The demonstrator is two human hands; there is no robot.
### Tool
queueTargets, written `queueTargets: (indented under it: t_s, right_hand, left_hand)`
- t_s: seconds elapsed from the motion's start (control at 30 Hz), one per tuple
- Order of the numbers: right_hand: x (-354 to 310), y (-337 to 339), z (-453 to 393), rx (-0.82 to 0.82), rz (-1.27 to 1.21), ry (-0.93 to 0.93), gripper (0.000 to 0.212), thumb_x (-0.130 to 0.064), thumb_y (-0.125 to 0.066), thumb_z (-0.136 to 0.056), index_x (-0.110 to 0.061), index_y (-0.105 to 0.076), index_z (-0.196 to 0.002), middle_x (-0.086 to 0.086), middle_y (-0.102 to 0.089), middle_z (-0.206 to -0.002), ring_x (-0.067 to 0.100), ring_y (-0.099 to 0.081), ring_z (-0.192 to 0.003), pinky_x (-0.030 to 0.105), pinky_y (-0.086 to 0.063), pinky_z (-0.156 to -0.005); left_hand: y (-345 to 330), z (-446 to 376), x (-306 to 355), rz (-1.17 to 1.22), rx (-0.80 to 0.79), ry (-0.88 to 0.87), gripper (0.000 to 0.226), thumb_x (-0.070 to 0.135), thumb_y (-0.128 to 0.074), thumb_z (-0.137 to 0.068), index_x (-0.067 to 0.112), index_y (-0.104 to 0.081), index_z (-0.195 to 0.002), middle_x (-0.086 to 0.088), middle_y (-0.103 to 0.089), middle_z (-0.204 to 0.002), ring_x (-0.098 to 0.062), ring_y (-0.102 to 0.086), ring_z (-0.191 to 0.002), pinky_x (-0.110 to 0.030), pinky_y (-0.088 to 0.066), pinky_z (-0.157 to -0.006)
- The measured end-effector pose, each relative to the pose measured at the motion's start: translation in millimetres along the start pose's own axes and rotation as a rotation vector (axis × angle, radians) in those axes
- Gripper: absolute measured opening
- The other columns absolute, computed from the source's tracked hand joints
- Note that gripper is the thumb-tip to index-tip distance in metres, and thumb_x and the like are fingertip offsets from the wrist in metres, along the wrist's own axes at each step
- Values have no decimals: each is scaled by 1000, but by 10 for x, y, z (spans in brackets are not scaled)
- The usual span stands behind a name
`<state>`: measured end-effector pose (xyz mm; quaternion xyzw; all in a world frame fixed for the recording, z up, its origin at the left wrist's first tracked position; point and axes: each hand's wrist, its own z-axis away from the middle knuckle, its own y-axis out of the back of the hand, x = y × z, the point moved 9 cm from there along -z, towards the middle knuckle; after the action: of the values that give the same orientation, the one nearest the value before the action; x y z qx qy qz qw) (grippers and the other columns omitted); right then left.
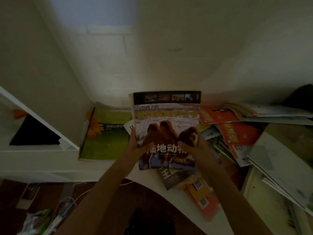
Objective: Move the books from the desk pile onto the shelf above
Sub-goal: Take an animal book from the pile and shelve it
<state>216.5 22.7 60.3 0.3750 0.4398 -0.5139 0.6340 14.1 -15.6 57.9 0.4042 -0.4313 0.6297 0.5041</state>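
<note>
You hold the camel book in both hands, lifted above the desk near its back edge. Your left hand grips the left edge of the book, thumb on the cover and fingers curled behind. Your right hand grips the right edge low down in the same way. The book stands almost upright, with the cover facing you.

The risk I see is this: both hands hold only the lower half, so the tall top part can tip backward or forward when you raise it to the shelf above. The shelf itself is not visible here, so you will lift without seeing the target edge, and the book may knock against it.

The pile at the right side of the desk lies very loose, with orange books fanned and overlapping. If your right arm brushes it, some may slide off the front edge. A dark book and a yellow-orange one already lie close to the curved front edge.

A green book with a flower lies flat at the left back corner. The room is dim, with pale walls. On the dark floor at the left there seem to be cables and a bag, but it is too dark to be sure.
</note>
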Motion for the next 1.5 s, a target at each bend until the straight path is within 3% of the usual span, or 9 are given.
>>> queueTargets:
  t_s: [0.13,0.27,0.43,0.63,0.77,0.97,1.2,1.33,1.5]
  right_hand:
    - [-173,138,12,81,15,146,15,-1,-64,-84,0,-58,-98,16,-63,-97,21,-65,-92,45,-53,-83]
    - [74,154,103,78,-82,83,49,-1,-64,-84,-11,-46,-129,-2,-62,-114,3,-64,-97,24,-56,-76]
    - [356,131,162,85,-145,52,57,-18,-70,-75,-8,-51,-128,6,-65,-117,21,-64,-106,35,-57,-81]
    - [430,80,197,160,-200,30,19,-7,-62,-87,-18,-60,-102,-9,-72,-89,15,-69,-85,20,-55,-63]
    - [244,84,209,195,-240,55,18,-11,-65,-80,-10,-63,-97,3,-72,-89,22,-70,-85,27,-57,-64]
    - [-51,-366,209,39,-415,16,81,-39,-94,-28,-4,-62,-94,11,-72,-82,28,-70,-76,43,-58,-65]
    - [-424,-1317,342,-264,-533,17,72,-34,-97,-29,-6,-70,-90,22,-70,-96,37,-69,-83,49,-58,-70]
    - [-542,-1865,577,-395,-494,-22,70,-26,-92,-48,-1,-61,-105,23,-68,-104,40,-67,-92,51,-57,-74]
    - [-1099,-2512,935,-472,-423,86,85,-35,-95,-36,0,-59,-105,25,-66,-107,39,-67,-93,49,-57,-73]
  left_hand:
    - [-180,-188,288,-99,-87,-121,70,-1,-58,-86,26,-24,-141,6,-51,-131,-8,-59,-111,-26,-55,-78]
    - [-176,-264,138,-213,-69,-105,77,6,-70,-80,19,-27,-142,-4,-49,-133,-19,-51,-121,-30,-54,-86]
    - [-204,-186,-139,-256,-139,-55,70,-4,-60,-85,12,-24,-144,0,-46,-133,5,-52,-113,-9,-48,-75]
    - [-305,-182,60,-250,-146,-100,48,-5,-41,-94,13,-25,-135,7,-46,-115,14,-56,-95,-10,-50,-69]
    - [-217,-133,331,-193,-180,-76,39,18,-64,-86,32,-46,-117,-3,-60,-120,-16,-64,-102,-36,-57,-78]
    - [-29,339,966,-124,-270,-171,57,22,-77,-73,31,-52,-124,0,-69,-111,-22,-68,-97,-40,-57,-76]
    - [630,1066,1648,-254,169,-501,43,15,-72,-80,35,-58,-115,18,-68,-98,0,-66,-90,-20,-56,-71]
    - [1055,1668,1752,-259,395,-574,43,19,-72,-80,27,-59,-120,10,-69,-101,-3,-66,-89,-20,-56,-73]
    - [1640,2406,2129,-324,575,-656,41,21,-67,-83,26,-55,-122,7,-68,-102,-5,-67,-89,-20,-56,-72]
